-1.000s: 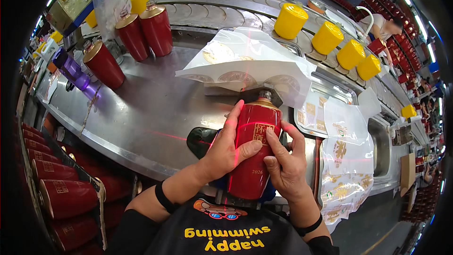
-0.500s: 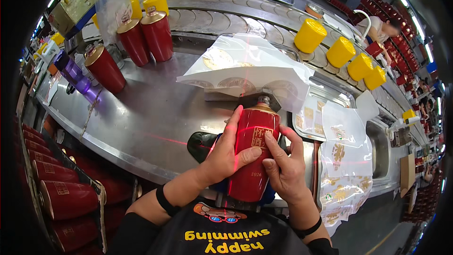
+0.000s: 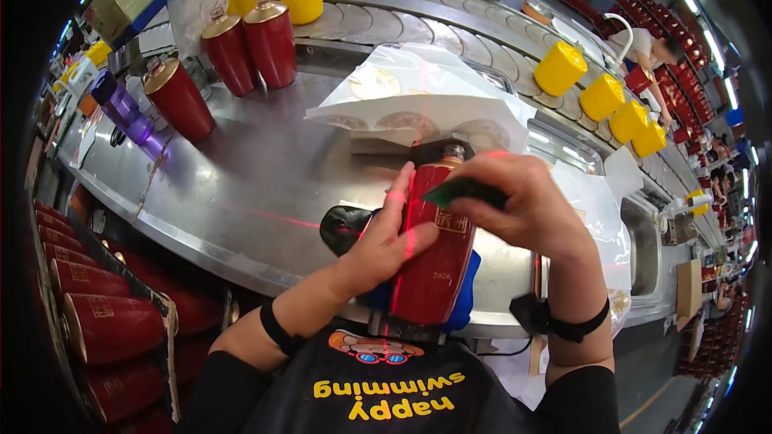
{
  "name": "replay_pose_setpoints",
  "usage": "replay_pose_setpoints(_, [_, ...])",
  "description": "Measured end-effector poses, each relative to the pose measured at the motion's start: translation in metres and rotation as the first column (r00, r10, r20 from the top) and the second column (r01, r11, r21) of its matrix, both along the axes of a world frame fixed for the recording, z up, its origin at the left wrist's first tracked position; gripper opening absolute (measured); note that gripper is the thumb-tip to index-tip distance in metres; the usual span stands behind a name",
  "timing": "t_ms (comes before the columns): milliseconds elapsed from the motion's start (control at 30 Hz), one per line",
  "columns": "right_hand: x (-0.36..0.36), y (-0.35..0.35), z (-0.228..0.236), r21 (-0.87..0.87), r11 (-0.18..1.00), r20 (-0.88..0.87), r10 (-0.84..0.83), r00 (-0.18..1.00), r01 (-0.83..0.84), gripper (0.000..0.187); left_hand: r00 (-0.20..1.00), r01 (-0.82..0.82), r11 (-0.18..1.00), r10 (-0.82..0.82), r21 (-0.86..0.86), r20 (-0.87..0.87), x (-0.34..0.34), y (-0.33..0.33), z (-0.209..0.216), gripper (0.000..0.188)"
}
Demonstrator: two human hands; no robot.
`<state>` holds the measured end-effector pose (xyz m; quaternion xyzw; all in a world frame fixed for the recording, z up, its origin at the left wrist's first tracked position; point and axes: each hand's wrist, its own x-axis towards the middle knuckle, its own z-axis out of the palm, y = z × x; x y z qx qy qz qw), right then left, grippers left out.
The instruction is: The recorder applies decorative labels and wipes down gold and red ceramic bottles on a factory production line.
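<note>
A red bottle (image 3: 430, 273) with gold lettering lies tilted in front of me, its gold-collared neck pointing away. It rests in a stand with blue padding (image 3: 464, 293). Along its left side my left hand (image 3: 378, 249) grips it, thumb across the front and fingers stretched along the edge. My right hand (image 3: 527, 197) pinches a flat, dark green scraper (image 3: 466, 190) over the upper label area; whether its edge touches the bottle I cannot tell. A rounded black piece (image 3: 344, 229) sits just left of my left hand. Red laser lines cross the bottle and the metal table.
Red bottles (image 3: 269, 44) stand at the back left beside a purple drinking bottle (image 3: 121, 108). Printed clear sheets (image 3: 418, 116) lie beyond my hands. Yellow caps (image 3: 560, 69) ride the curved conveyor (image 3: 418, 32). A sink (image 3: 641, 249) is at right; racked red bottles (image 3: 112, 325) fill the lower left.
My right hand has left the bottle's right side and now holds the green scraper above it. My left hand stays on the bottle. The yellow caps have moved right along the conveyor.
</note>
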<state>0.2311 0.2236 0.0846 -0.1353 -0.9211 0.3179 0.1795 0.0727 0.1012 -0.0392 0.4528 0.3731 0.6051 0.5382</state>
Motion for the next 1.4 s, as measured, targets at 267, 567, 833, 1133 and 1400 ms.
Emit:
replay_pose_setpoints(267, [0.029,-0.052,-0.019,0.096,0.984,0.036,0.147,0.988,-0.150,0.023,0.986,-0.032,0.996,0.046,0.089,-0.162,-0.012,-0.014,-0.016,0.093])
replay_pose_setpoints(567, [0.007,-0.015,-0.034,0.072,0.994,-0.183,-0.068,0.981,0.082,0.023,0.984,-0.057,0.989,0.079,0.138,-0.162,-0.010,-0.024,-0.018,0.095])
replay_pose_setpoints(833, [0.051,-0.060,-0.040,-0.087,0.991,-0.055,0.096,0.994,-0.101,0.017,0.788,0.027,0.955,0.162,0.296,-0.594,-0.025,-0.018,-0.007,0.096])
replay_pose_setpoints(1133, [0.008,-0.013,-0.030,0.112,0.994,0.074,-0.008,0.997,0.000,0.018,0.820,-0.056,0.955,0.210,0.290,-0.533,-0.005,-0.053,-0.023,0.098])
replay_pose_setpoints(1400, [0.027,-0.062,-0.080,-0.637,0.688,-0.252,-0.612,0.750,0.348,0.022,0.405,0.125,0.847,0.432,0.517,-0.806,-0.011,-0.050,-0.013,0.094])
